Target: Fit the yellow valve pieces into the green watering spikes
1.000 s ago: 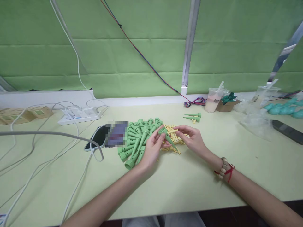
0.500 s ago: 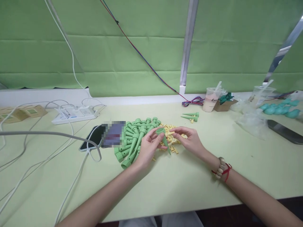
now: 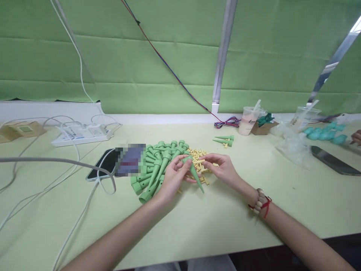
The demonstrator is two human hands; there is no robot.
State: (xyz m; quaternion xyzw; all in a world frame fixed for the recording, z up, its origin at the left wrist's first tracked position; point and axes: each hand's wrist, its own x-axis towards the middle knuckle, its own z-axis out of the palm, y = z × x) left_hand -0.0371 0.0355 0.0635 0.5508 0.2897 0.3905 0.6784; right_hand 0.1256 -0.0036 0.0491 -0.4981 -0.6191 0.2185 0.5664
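My left hand (image 3: 172,176) is closed around the wide end of a green plastic watering spike (image 3: 196,177), whose point slants down to the right. Between the thumb and fingers of my right hand (image 3: 222,169) is a small yellow plastic valve piece (image 3: 200,161), held close beside the spike; whether the two touch I cannot tell. A heap of green spikes (image 3: 158,169) lies left of my hands. Behind and beneath them are scattered yellow valve pieces (image 3: 197,153), partly hidden. Farther back, two green spikes (image 3: 225,137) lie side by side with yellow at the nearer one.
Two phones, one (image 3: 105,163) at left and another (image 3: 332,160) at right, lie on the table. White cables and a power strip (image 3: 81,135) occupy the left. Drink cup (image 3: 246,122), small box (image 3: 263,128), plastic bag (image 3: 293,148) and turquoise objects (image 3: 324,134) stand right. Another person's hand (image 3: 357,137) shows there.
The spike in my left hand has turned, so its open top no longer faces me and its side shows. My right hand keeps the yellow piece. Another person's hand has appeared at far right.
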